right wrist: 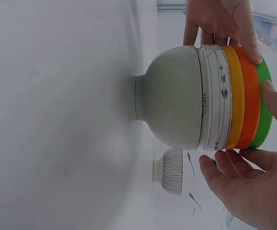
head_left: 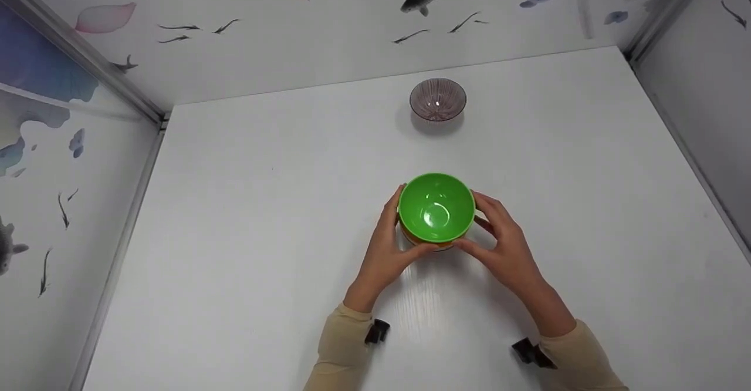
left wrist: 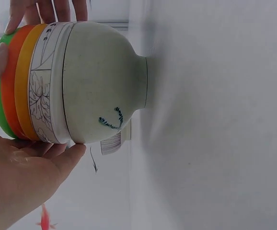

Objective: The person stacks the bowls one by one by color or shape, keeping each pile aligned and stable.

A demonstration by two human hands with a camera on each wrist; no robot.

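Both hands hold a stack of nested bowls between them. A green bowl [head_left: 437,200] sits on top. Below it in the left wrist view come an orange bowl [left wrist: 9,86], a yellow bowl [left wrist: 23,81], a white patterned bowl [left wrist: 41,91] and a pale grey-green bowl [left wrist: 100,72] with a narrow foot. The left hand [head_left: 387,251] curves round the left side, its thumb at the near rim. From the right, the right hand [head_left: 506,253] grips the stack the same way, fingers along the side. The lowest bowl's foot is close to the white table.
A ribbed purplish glass bowl [head_left: 437,98] stands on the white table [head_left: 264,232] beyond the stack, near the back wall. Walls [head_left: 328,39] printed with fish and petals enclose the table at the back and both sides.
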